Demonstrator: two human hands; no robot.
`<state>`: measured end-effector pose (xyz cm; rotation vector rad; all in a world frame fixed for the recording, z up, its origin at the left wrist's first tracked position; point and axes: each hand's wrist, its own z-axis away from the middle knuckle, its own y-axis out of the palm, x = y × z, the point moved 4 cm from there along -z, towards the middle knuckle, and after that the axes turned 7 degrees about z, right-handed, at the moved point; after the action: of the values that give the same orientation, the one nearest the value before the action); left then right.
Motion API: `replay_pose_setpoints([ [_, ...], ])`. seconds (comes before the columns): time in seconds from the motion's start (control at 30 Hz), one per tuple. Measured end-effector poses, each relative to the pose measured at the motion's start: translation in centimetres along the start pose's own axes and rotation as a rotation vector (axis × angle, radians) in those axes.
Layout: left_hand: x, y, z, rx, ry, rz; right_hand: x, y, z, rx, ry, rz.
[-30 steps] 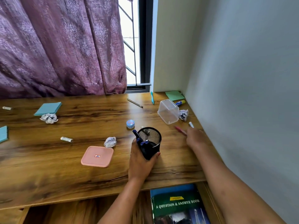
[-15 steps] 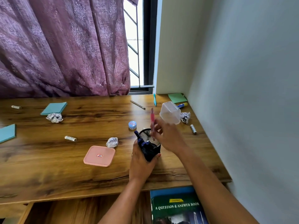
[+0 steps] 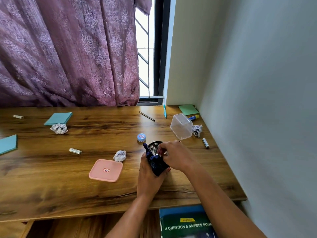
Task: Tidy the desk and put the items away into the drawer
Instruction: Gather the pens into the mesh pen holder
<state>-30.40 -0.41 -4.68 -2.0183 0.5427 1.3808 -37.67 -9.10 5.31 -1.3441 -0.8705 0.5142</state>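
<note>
A black mesh pen holder [image 3: 157, 164] is tilted above the wooden desk [image 3: 68, 191], gripped from below by my left hand [image 3: 149, 177]. Dark blue pens [image 3: 146, 148] stick out of its mouth. My right hand [image 3: 176, 155] covers the holder's mouth with its fingertips pinched together; the red pen does not show, so what the fingers hold is hidden. Under the desk's front edge the drawer [image 3: 85, 227] is open, with a green and blue book [image 3: 187, 224] lying in it.
On the desk lie a pink lid [image 3: 106, 170], crumpled papers [image 3: 120, 155] [image 3: 58, 128] [image 3: 197, 130], a small blue jar [image 3: 141, 137], a clear tub [image 3: 181, 126], a teal pen [image 3: 165, 111], a pencil [image 3: 147, 116], a glue stick [image 3: 193, 117], sticky pads [image 3: 58, 118] [image 3: 188, 109] and small tubes [image 3: 75, 151] [image 3: 205, 143]. The wall runs along the right.
My right hand picked the red pen off the desk at the right, lifted it above the holder, then came down onto the holder's mouth. The left hand kept holding the holder.
</note>
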Motion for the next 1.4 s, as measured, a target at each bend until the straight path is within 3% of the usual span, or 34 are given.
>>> replay_pose_setpoints([
  [0.1, 0.3, -0.1, 0.0, -0.011, -0.005, 0.005, 0.2, 0.3, -0.4, 0.012, -0.003, -0.04],
  [0.2, 0.8, -0.6, -0.1, -0.053, -0.037, -0.01, 0.3, 0.1, -1.0, 0.021, 0.005, -0.227],
  [0.3, 1.3, -1.6, -0.8, -0.104, -0.082, -0.035, -0.1, -0.9, -2.4, -0.06, 0.05, -0.49],
  [0.4, 1.5, -2.9, -1.9, -0.161, -0.125, -0.05, -1.6, -1.6, -4.7, -0.17, 0.162, -0.579],
  [0.57, 2.0, -3.7, -4.2, -0.208, -0.151, -0.039, -4.3, -0.3, -11.3, -0.13, 0.268, -0.458],
  [0.8, 2.5, -3.2, -4.8, -0.249, -0.176, -0.1, -5.9, 3.9, -19.1, 0.028, 0.356, -0.098],
  [1.03, 2.6, -3.2, -5.1, -0.246, -0.172, -0.161, -7.8, 7.5, -23.0, 0.045, 0.572, -0.098],
  [1.4, 3.0, -3.1, -5.2, -0.223, -0.172, -0.19, -7.4, 8.0, -22.8, 0.095, 0.478, 0.001],
])
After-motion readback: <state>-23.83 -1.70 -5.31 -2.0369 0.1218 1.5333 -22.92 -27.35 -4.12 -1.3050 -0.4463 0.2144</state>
